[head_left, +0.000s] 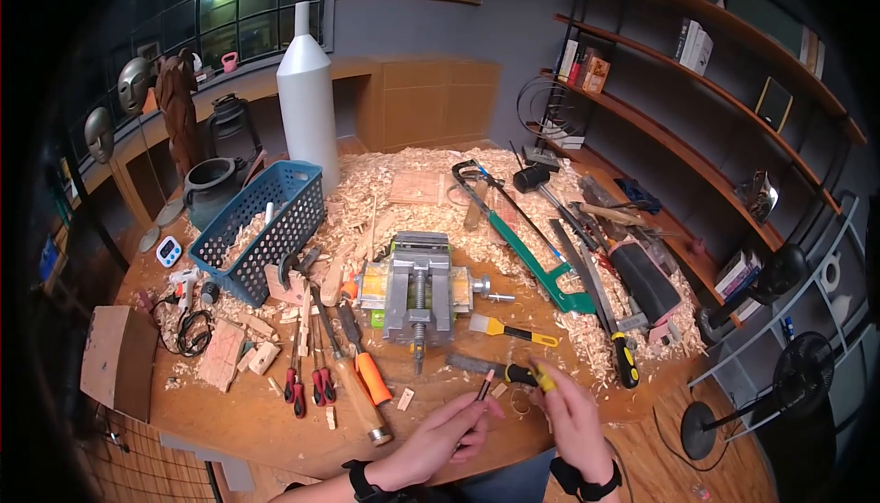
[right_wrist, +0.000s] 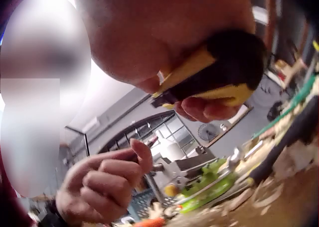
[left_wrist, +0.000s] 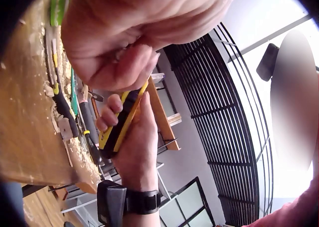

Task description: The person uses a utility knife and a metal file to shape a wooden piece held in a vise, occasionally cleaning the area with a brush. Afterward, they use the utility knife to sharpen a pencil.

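My left hand (head_left: pixel 449 431) pinches a dark pencil (head_left: pixel 485 384) with a pale pinkish tip pointing up, over the table's front edge. To its right, my right hand (head_left: pixel 575 419) grips a yellow-and-black utility knife (right_wrist: pixel 219 70); the left wrist view shows its handle (left_wrist: pixel 121 125) between fingers and palm. Little of the blade end shows. The two hands are close together but apart. Just beyond them lies a rasp (head_left: pixel 472 363) with a black handle. A metal vise (head_left: pixel 419 288) stands farther back, with a yellow-handled brush (head_left: pixel 513 330) at its right.
Chisels (head_left: pixel 357 398) and red-handled tools (head_left: pixel 323 384) lie left of the vise. A blue basket (head_left: pixel 275 228) of shavings stands behind them. On the right are a green hacksaw (head_left: pixel 532 260) and a handsaw (head_left: pixel 600 301) among heaped wood shavings (head_left: pixel 367 187).
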The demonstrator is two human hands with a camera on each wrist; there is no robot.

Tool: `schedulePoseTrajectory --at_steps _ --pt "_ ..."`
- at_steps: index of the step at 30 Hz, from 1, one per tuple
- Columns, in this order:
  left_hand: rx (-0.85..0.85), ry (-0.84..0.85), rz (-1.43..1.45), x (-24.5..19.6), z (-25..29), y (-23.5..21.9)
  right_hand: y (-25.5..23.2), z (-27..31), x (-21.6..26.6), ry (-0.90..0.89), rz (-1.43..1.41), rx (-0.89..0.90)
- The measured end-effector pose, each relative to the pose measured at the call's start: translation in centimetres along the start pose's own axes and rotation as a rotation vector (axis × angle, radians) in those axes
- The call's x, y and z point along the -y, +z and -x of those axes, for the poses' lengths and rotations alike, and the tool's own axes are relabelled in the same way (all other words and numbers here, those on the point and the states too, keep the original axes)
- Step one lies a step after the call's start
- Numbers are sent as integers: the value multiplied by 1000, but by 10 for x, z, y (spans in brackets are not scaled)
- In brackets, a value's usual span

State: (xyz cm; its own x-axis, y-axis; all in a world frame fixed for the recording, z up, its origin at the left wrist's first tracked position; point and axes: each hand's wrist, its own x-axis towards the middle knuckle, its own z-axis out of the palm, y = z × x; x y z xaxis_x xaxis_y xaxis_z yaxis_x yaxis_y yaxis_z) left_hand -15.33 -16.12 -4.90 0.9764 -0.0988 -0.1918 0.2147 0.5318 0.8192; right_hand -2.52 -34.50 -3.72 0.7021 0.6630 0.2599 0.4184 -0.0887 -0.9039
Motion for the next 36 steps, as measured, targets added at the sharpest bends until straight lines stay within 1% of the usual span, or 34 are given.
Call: schedulePoseTrajectory --at_steps 1,2,3,5,6,9,11,15,16,18,19,21,22,25,26,27,29,30,31,33,36 --pt "-32 -5 17 0 0 2 0 2 11 -252 453 -33" --pt "-62 -11 33 1 0 4 1 6 24 -205 496 -3" --pt "-65 -18 29 2 0 4 2 9 29 -200 489 -6" --pt "-65 46 -7 2 0 4 2 13 35 -163 546 70" --pt "-67 38 -10 2 1 4 2 13 36 -177 607 71" --pt "-67 61 -65 1 3 5 4 14 40 -172 629 74" --pt "-60 134 -121 3 3 5 5 14 42 -179 630 74" --pt "-52 117 -79 4 5 3 6 17 40 -180 641 84" --pt "-54 119 -72 3 5 3 6 16 34 -177 639 83" --pt "-56 121 -65 2 5 1 6 11 14 -263 311 -19" --pt "-59 110 -68 2 5 0 4 13 10 -261 311 -19" --pt "-62 100 -71 0 5 -1 1 15 7 377 -402 -99" --pt "-62 91 -73 -1 5 -1 -3 10 14 456 -631 -25" --pt "-59 85 -68 1 4 -3 -2 7 8 419 -600 -11" --pt "-53 89 -61 2 3 -3 0 12 1 378 -157 -73" --pt "-55 89 -59 2 2 -2 1 9 8 380 -156 -71" --pt "-99 35 -20 0 2 2 7 4 25 -295 581 -17" --pt "-98 29 -21 -1 2 3 9 9 24 -186 533 15" --pt "-118 18 -57 -2 2 5 10 9 25 -180 532 12" --pt "-137 3 -94 -2 2 6 11 9 31 -238 615 27" --pt "-145 22 -49 0 2 3 11 7 31 -259 644 33"
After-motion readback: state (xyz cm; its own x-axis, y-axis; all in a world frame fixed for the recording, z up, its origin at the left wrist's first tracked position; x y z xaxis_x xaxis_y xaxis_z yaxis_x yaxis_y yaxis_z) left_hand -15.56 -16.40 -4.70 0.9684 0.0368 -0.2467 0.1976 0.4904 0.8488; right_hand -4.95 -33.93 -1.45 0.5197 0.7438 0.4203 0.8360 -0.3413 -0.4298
